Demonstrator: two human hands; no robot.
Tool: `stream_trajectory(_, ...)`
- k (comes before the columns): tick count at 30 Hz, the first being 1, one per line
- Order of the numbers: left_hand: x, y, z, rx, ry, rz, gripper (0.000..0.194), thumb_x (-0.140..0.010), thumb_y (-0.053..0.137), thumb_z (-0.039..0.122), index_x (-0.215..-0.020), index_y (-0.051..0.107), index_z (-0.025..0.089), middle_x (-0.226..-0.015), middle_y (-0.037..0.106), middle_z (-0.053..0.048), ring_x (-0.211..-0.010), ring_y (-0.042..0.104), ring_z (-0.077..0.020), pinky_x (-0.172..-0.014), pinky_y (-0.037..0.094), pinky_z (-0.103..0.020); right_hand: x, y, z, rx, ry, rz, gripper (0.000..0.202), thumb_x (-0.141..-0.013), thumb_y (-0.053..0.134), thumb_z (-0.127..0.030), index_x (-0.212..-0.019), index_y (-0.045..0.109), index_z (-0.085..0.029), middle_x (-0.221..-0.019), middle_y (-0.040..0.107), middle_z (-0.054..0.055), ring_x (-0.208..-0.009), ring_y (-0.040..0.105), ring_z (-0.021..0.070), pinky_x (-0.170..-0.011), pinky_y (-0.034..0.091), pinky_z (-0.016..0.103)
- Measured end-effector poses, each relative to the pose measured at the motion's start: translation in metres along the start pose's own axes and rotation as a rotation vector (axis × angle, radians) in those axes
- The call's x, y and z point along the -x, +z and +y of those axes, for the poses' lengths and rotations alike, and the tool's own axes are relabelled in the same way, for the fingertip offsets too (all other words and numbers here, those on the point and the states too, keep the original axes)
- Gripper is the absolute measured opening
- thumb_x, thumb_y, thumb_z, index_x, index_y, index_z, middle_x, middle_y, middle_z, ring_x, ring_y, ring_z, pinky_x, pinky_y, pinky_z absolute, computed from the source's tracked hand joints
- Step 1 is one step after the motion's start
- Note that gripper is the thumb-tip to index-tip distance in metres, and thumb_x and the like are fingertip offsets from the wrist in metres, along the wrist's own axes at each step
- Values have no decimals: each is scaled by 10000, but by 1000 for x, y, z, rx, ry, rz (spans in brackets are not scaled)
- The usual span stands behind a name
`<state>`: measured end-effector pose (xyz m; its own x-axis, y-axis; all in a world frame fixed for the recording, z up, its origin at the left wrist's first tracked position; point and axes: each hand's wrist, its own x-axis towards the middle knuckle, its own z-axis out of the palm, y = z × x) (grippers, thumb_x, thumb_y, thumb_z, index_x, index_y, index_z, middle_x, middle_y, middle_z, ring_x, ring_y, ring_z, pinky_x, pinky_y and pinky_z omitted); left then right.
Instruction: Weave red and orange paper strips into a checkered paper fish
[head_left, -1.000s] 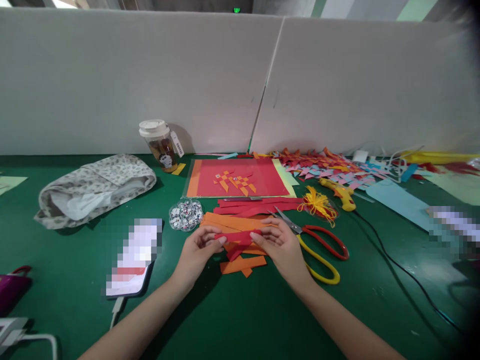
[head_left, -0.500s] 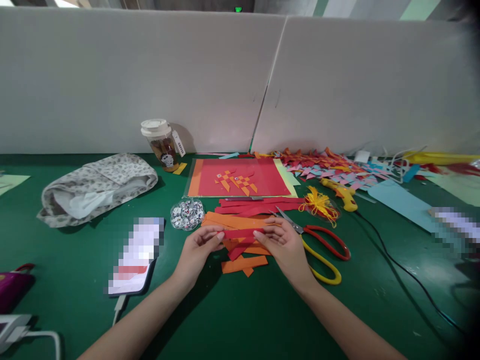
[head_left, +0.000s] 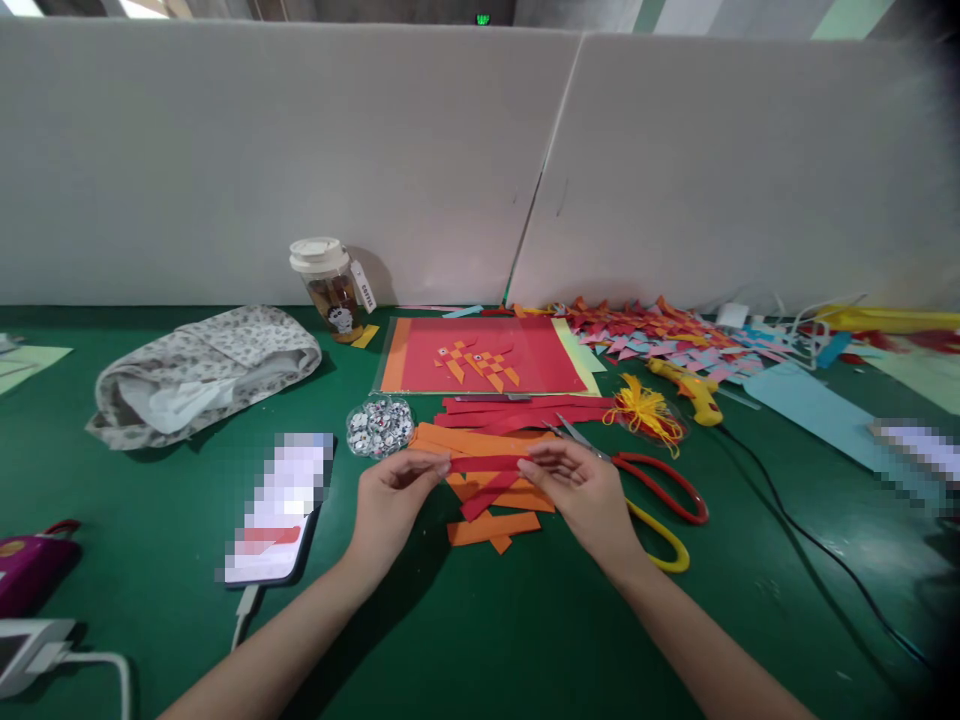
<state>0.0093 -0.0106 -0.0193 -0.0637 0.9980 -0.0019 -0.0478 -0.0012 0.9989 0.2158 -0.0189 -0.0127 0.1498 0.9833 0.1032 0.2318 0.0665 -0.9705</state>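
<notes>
Two hands, left hand (head_left: 394,505) and right hand (head_left: 589,495), pinch opposite ends of one red paper strip (head_left: 486,464), holding it level between them above the orange strips (head_left: 484,441), beside the scissors (head_left: 660,485)

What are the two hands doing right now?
Left hand: closed on one end of a red paper strip.
Right hand: closed on its other end.
</notes>
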Motion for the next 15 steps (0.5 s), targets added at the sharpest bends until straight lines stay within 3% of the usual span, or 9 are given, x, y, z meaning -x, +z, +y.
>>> stream_trajectory(2, 1, -1, -1, -25, 11, -22, 38, -665, 705, 200, -702, 702, 196, -761, 724, -28, -760, 676, -180, -745, 544, -287, -1, -4, 0, 109, -40, -53, 179, -716, 675, -364, -775, 633, -201, -748, 666, 46, -693, 641, 193, -617, 535, 312)
stream_trajectory(4, 1, -2, -5, -60, 9, -86, 25, -679, 682, 190, -703, 689, 185, -770, 720, -36, -762, 676, -184, -735, 545, -291, -3, -10, 1, 313, -186, -46, 130, -769, 615, -335, -765, 630, -206, -732, 657, 43, -685, 628, 194, -603, 519, 313)
stream_trajectory(7, 3, -1, -13, -110, 4, -189, 20, -700, 643, 176, -684, 652, 169, -779, 706, -42, -715, 675, -180, -667, 543, -281, -8, -20, 5, 678, -520, 104, 110, -817, 531, -254, -812, 621, -191, -756, 641, 57, -743, 597, 208, -681, 491, 339)
stream_trajectory(9, 4, 1, -18, -142, -7, -232, 28, -712, 633, 183, -694, 629, 162, -746, 688, -35, -658, 667, -166, -613, 528, -263, -13, -24, 7, 849, -655, 177, 122, -824, 509, -212, -871, 615, -176, -822, 646, 74, -816, 584, 222, -737, 473, 344)
stream_trajectory(12, 5, 4, -22, -213, -12, -294, 56, -736, 618, 195, -780, 616, 160, -789, 673, -37, -643, 659, -153, -567, 496, -237, -23, -22, 9, 1022, -731, 156, 183, -825, 496, -169, -966, 611, -152, -914, 651, 96, -883, 572, 236, -770, 460, 342)
stream_trajectory(15, 6, 5, -20, -325, 34, -289, 177, -757, 621, 250, -914, 591, 173, -802, 649, -28, -578, 614, -128, -523, 456, -230, -38, -16, 8, 1125, -763, 53, 214, -816, 502, -142, -988, 629, -132, -956, 650, 122, -889, 572, 258, -778, 450, 374)
